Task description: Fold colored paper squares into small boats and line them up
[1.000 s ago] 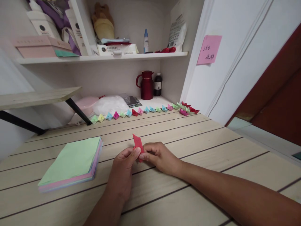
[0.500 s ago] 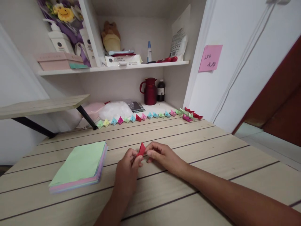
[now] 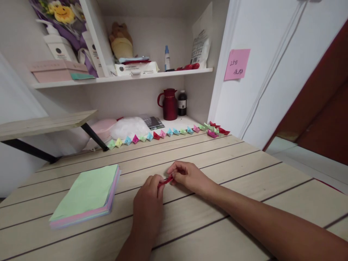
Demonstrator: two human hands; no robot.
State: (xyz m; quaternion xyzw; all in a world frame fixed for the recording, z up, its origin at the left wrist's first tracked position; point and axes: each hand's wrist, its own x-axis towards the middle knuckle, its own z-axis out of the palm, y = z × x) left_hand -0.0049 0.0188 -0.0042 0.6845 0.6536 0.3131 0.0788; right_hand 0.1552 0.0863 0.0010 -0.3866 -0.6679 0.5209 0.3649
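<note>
A small folded red paper [image 3: 166, 181] is held over the middle of the wooden table [image 3: 206, 232]. My left hand [image 3: 149, 195] is closed on its left end, and my right hand [image 3: 186, 176] pinches its right end. Seen nearly edge-on, the paper looks like a thin strip, and the fingers cover part of it. Left of my hands lies a stack of coloured paper sheets [image 3: 87, 192], light green on top, with pink, blue and purple edges below.
Along the table's back edge runs a row of small folded paper boats [image 3: 156, 135], bunched up at the right end. A dark red jug [image 3: 170, 105] and a dark bottle [image 3: 182, 103] stand behind them. At left a small raised shelf [image 3: 46, 125] rests on black legs.
The red paper has turned from an upright pointed shape to a thin slanting strip. My right fingers have closed on its right end. The whole view has shifted slightly.
</note>
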